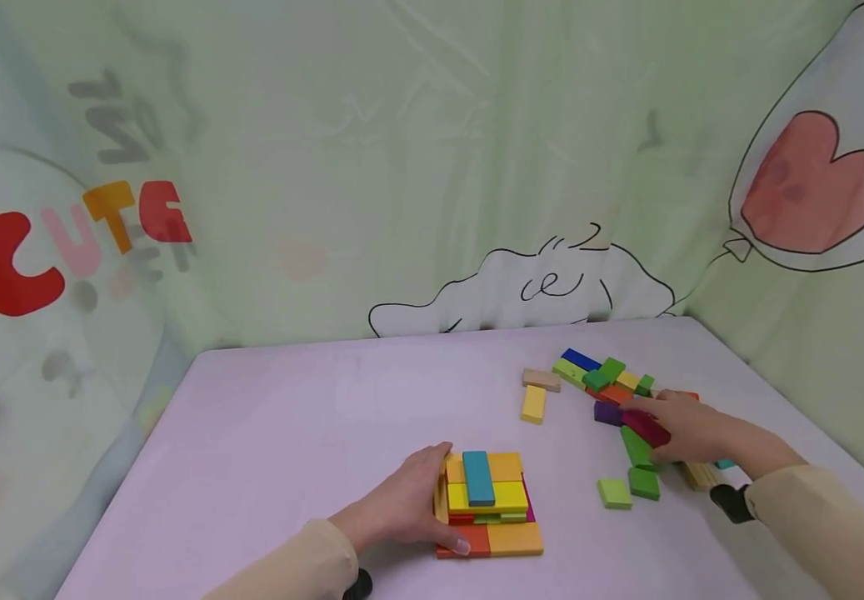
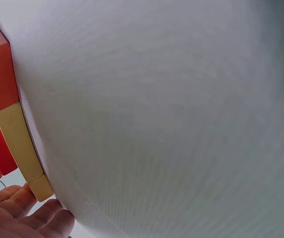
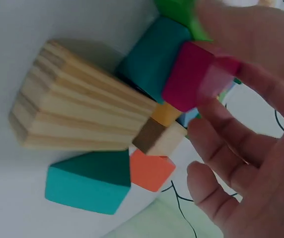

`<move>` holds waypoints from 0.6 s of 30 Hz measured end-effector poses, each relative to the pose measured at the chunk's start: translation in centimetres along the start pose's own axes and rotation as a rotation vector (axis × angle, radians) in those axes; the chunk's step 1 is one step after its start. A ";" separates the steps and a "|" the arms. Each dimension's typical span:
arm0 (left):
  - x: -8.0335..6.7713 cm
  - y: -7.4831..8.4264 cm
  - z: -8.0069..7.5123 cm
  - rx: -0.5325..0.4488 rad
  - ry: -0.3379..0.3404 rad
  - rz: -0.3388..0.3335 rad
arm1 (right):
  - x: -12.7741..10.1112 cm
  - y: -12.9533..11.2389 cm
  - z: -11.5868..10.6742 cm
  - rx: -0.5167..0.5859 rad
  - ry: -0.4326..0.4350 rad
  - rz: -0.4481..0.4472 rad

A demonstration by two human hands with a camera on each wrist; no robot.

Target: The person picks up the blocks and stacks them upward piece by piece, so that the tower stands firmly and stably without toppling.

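Observation:
A low stack of colored wooden blocks (image 1: 506,496) stands on the near part of the table, with a blue block (image 1: 479,479) lying across its yellow top. My left hand (image 1: 409,500) holds the stack's left side, thumb at the front on a red-orange block (image 1: 474,542) and fingers at the rear corner. In the left wrist view the fingertips (image 2: 57,223) lie against the end of the bottom row. Over the loose pile, my right hand (image 1: 690,429) pinches a magenta block (image 1: 645,427) between thumb and fingers. In the right wrist view that magenta block (image 3: 189,77) appears tilted beside a teal block (image 3: 154,54).
Loose blocks surround the right hand, among them a purple block (image 1: 607,413), a light green block (image 1: 615,493) and a striped wooden block (image 1: 700,476). A yellow block (image 1: 533,404) lies between pile and stack. A printed curtain (image 1: 312,167) hangs behind the pale table (image 1: 289,417).

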State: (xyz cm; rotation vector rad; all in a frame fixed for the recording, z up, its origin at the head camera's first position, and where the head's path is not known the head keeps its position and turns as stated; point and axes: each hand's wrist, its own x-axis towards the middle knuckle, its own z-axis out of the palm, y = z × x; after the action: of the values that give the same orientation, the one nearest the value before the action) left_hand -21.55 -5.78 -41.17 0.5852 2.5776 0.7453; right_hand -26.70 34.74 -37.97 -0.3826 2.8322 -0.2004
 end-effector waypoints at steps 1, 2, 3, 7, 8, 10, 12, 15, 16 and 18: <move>0.0 0.0 0.0 0.000 0.000 0.001 | 0.0 0.0 -0.1 0.016 -0.025 0.013; 0.0 0.0 0.0 0.000 0.000 0.000 | 0.0 0.0 -0.2 0.032 -0.043 0.023; 0.0 0.0 0.0 0.000 0.000 0.001 | -0.1 -0.1 -0.3 0.048 -0.054 0.032; 0.0 0.0 0.0 -0.003 -0.001 -0.003 | -0.3 -0.5 -0.5 0.112 -0.057 0.055; 0.0 0.0 0.0 -0.003 0.000 -0.004 | -0.3 -0.6 -0.4 0.121 -0.051 0.060; 0.1 0.0 0.0 -0.003 0.000 -0.004 | -0.5 -0.6 -0.4 0.133 -0.042 0.064; 0.1 -0.1 0.0 -0.002 0.001 -0.003 | -0.6 -0.5 -0.4 0.140 -0.043 0.064; 0.1 -0.1 0.0 -0.003 0.001 -0.001 | -0.6 -0.2 -0.3 0.153 -0.055 0.061; 0.1 -0.2 0.0 -0.005 0.000 -0.001 | -0.6 -0.1 -0.2 0.160 -0.058 0.062; 0.1 -0.2 0.0 -0.006 -0.002 0.001 | -0.6 0.1 0.0 0.164 -0.053 0.044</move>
State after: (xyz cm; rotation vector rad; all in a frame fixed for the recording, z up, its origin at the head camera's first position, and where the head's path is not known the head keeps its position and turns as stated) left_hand -21.67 -5.87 -41.31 0.5853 2.5724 0.7514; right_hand -26.20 35.02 -37.85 -0.2852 2.7442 -0.4033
